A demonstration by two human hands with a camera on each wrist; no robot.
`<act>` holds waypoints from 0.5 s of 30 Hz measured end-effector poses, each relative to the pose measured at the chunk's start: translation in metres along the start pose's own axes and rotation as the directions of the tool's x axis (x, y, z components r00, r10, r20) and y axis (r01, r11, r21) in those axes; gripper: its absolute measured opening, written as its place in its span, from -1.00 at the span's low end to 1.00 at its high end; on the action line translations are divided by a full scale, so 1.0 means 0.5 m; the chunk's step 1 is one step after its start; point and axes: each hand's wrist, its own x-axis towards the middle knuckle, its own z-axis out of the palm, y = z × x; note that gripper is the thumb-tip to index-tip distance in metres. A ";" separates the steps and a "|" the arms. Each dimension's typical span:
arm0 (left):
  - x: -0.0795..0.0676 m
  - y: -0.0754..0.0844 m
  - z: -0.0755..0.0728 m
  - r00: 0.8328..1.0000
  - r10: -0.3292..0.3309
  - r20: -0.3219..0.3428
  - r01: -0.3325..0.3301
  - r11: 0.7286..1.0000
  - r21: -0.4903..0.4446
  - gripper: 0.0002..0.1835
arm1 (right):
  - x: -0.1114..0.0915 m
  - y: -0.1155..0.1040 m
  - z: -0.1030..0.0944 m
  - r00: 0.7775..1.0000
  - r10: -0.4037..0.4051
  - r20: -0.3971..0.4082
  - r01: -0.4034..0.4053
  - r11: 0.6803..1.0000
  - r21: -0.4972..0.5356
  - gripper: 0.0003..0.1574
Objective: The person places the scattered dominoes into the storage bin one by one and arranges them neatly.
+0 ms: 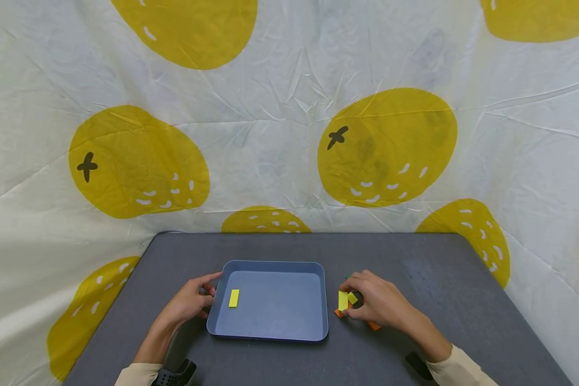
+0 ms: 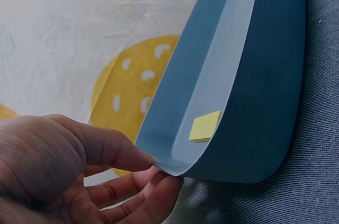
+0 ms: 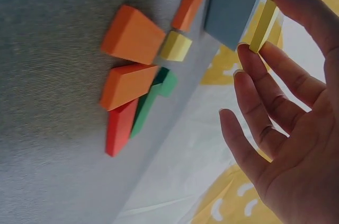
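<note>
A blue-grey tray [image 1: 275, 332] lies on the dark table, with one flat yellow block [image 1: 234, 298] on the left part of its floor. My left hand [image 1: 190, 301] is at the tray's left side; in the left wrist view its thumb and fingers pinch the rim at a corner. To the right of the tray, my right hand [image 1: 381, 300] holds a second yellow block [image 3: 263, 25] by its ends between thumb and fingertips, raised above the table. Below that hand lie a small yellow block [image 3: 176, 46], several orange blocks [image 3: 132, 33], green blocks [image 3: 151, 97] and a red block [image 3: 121, 127].
The dark grey table [image 1: 391, 252] reaches back to a white cloth [image 1: 270, 161] printed with large yellow fruit shapes. A black band [image 1: 176, 372] is on the left wrist, and another dark band [image 1: 418, 365] sits at the right wrist.
</note>
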 end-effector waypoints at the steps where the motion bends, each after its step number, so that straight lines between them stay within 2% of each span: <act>1: 0.000 -0.001 0.000 1.000 0.000 0.000 0.000 1.000 -0.001 -0.31 | 0.002 -0.002 -0.001 1.000 0.001 0.000 -0.001 1.000 -0.002 -0.57; 15: 0.000 -0.007 0.002 1.000 0.001 -0.004 -0.001 1.000 -0.004 -0.30 | 0.044 -0.048 -0.009 0.999 -0.047 0.012 0.046 0.998 0.036 -0.52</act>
